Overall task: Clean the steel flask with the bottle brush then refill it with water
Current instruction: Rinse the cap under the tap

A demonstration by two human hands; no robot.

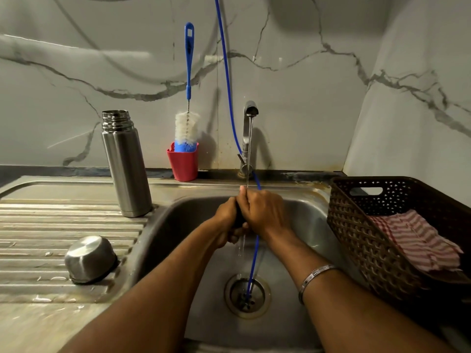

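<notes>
Upright, lidless steel flask (126, 164), bottle brush (188, 98) in red cup (183, 163), both hands' (251, 212) grip on dark object

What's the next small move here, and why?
Probably set down the dark piece that both hands, left and right, hold under the tap stream, then reach for the brush in the red cup. The flask stands open and untouched on the drainboard.
</notes>
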